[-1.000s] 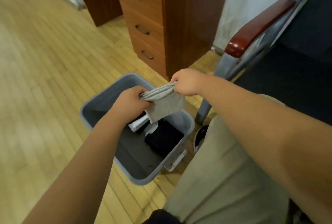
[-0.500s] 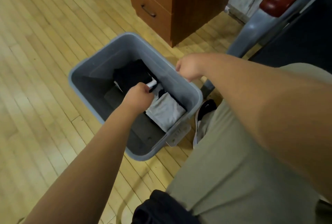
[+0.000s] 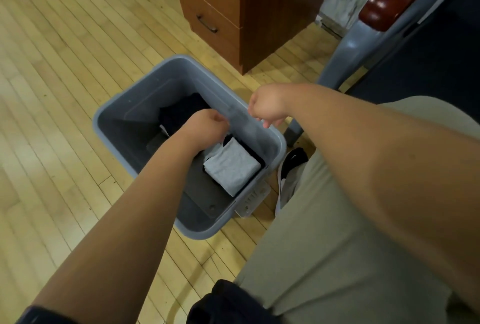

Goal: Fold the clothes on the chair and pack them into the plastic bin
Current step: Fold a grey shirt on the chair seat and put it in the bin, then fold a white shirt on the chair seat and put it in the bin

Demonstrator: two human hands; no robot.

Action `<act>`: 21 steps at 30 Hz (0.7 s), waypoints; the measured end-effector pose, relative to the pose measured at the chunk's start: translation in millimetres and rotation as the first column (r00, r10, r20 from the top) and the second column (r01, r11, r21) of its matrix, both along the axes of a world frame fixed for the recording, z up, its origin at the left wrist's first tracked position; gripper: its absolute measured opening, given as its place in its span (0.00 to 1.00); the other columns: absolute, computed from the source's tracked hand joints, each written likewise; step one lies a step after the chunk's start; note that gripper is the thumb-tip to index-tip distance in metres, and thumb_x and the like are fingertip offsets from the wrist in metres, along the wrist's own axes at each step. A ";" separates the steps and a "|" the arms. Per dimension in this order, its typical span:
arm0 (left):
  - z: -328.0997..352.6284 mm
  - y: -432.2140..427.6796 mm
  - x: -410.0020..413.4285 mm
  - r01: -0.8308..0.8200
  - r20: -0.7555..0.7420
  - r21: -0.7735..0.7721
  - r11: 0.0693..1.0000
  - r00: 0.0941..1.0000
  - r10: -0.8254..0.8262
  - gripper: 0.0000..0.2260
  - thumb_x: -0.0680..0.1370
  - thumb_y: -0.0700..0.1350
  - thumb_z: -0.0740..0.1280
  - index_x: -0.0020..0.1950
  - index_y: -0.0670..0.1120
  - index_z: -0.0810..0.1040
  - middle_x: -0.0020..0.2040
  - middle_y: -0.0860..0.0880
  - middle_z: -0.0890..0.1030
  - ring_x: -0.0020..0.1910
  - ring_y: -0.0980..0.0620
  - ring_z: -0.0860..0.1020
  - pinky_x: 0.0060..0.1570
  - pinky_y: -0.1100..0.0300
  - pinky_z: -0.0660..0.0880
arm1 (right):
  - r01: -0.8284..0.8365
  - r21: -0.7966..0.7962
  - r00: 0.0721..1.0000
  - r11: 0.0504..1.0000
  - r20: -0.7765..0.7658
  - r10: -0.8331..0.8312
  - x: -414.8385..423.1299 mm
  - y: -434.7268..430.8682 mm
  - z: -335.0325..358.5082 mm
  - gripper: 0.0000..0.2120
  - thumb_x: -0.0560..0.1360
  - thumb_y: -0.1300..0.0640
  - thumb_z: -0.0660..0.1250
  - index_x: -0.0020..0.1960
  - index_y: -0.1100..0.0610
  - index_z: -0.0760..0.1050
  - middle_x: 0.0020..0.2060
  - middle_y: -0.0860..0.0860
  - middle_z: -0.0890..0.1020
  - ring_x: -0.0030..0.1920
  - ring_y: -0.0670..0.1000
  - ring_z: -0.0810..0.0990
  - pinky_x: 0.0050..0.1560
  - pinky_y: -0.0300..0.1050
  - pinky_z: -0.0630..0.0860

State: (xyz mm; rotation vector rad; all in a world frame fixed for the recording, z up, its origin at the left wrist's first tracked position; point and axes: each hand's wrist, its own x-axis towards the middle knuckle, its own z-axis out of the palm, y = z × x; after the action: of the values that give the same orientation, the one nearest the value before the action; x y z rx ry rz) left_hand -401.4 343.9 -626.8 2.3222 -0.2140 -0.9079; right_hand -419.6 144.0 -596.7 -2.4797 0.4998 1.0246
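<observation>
Plastic bin (image 3: pixel 161 84), on wood floor (image 3: pixel 52 89). Near-right corner: folded grey garment (image 3: pixel 232 165), lying flat, edges against the near and right walls. Left hand (image 3: pixel 205 128): at the garment's far edge, fingers curled down; grasp cannot be told. Right hand (image 3: pixel 267 108): above the right rim, loosely curled, holding nothing. Far end: dark garment (image 3: pixel 181 113). Left half: bare bin bottom. Beyond: drawer cabinet (image 3: pixel 228 6); chair (image 3: pixel 345 56) at right.
</observation>
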 end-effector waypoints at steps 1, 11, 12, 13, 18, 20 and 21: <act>4.3 -2.6 -0.4 0.002 -0.002 -0.002 1.000 1.000 -0.002 0.14 0.75 0.49 0.66 0.52 0.42 0.84 0.50 0.42 0.86 0.53 0.39 0.86 0.54 0.37 0.84 | 0.000 0.008 1.000 1.000 0.007 0.000 -4.5 -0.7 5.0 0.16 0.82 0.58 0.62 0.68 0.57 0.78 0.52 0.54 0.87 0.54 0.57 0.88 0.56 0.57 0.85; 98.3 -84.1 -21.8 0.169 0.156 -0.112 0.979 0.976 -0.151 0.06 0.82 0.46 0.66 0.55 0.48 0.82 0.53 0.48 0.86 0.50 0.52 0.86 0.57 0.46 0.84 | 0.036 -0.082 0.901 0.996 0.433 0.003 -89.2 -40.9 93.3 0.15 0.85 0.58 0.58 0.58 0.62 0.83 0.56 0.59 0.84 0.59 0.60 0.81 0.61 0.52 0.78; 109.1 -96.3 -27.8 0.198 0.181 -0.126 0.972 0.968 -0.174 0.06 0.83 0.47 0.66 0.55 0.49 0.82 0.53 0.50 0.86 0.50 0.53 0.86 0.56 0.47 0.84 | 0.043 -0.101 0.885 0.994 0.465 0.008 -101.5 -48.2 107.0 0.15 0.85 0.58 0.58 0.57 0.62 0.83 0.55 0.58 0.85 0.59 0.59 0.81 0.60 0.52 0.78; 119.5 -109.6 -35.4 0.231 0.205 -0.139 0.963 0.958 -0.200 0.06 0.83 0.47 0.66 0.55 0.49 0.82 0.53 0.51 0.86 0.49 0.54 0.86 0.56 0.47 0.84 | 0.068 -0.114 0.869 0.991 0.495 -0.003 -115.1 -57.5 119.8 0.15 0.85 0.57 0.58 0.57 0.61 0.83 0.54 0.57 0.84 0.58 0.58 0.81 0.59 0.51 0.77; 167.3 -191.7 -93.6 0.443 0.365 -0.140 0.885 0.854 -0.370 0.09 0.82 0.49 0.65 0.50 0.49 0.84 0.47 0.51 0.87 0.47 0.51 0.85 0.54 0.45 0.84 | 0.307 -0.093 0.761 0.947 0.622 -0.186 -204.4 -136.3 160.9 0.13 0.85 0.54 0.59 0.53 0.57 0.82 0.51 0.52 0.84 0.52 0.53 0.80 0.54 0.48 0.76; 181.0 -230.5 -123.8 0.528 0.399 -0.124 0.840 0.802 -0.444 0.09 0.81 0.48 0.65 0.48 0.49 0.84 0.46 0.49 0.87 0.47 0.48 0.86 0.54 0.44 0.83 | 0.426 -0.070 0.705 0.902 0.651 -0.282 -251.5 -170.5 172.5 0.13 0.84 0.52 0.61 0.55 0.54 0.84 0.52 0.50 0.84 0.52 0.52 0.81 0.54 0.48 0.77; 186.6 -250.5 -139.5 0.573 0.404 -0.110 0.812 0.772 -0.490 0.08 0.81 0.47 0.65 0.48 0.49 0.84 0.46 0.48 0.87 0.47 0.47 0.86 0.54 0.44 0.84 | 0.486 -0.038 0.673 0.873 0.654 -0.346 -276.4 -186.5 176.3 0.12 0.83 0.51 0.62 0.55 0.51 0.84 0.50 0.48 0.84 0.51 0.50 0.81 0.52 0.47 0.77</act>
State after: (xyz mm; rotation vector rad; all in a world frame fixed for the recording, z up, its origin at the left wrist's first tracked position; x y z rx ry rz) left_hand -540.9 93.5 -440.2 2.2158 -1.1326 -0.6485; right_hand -696.0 -42.5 -420.5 -2.4981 0.9234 -0.0785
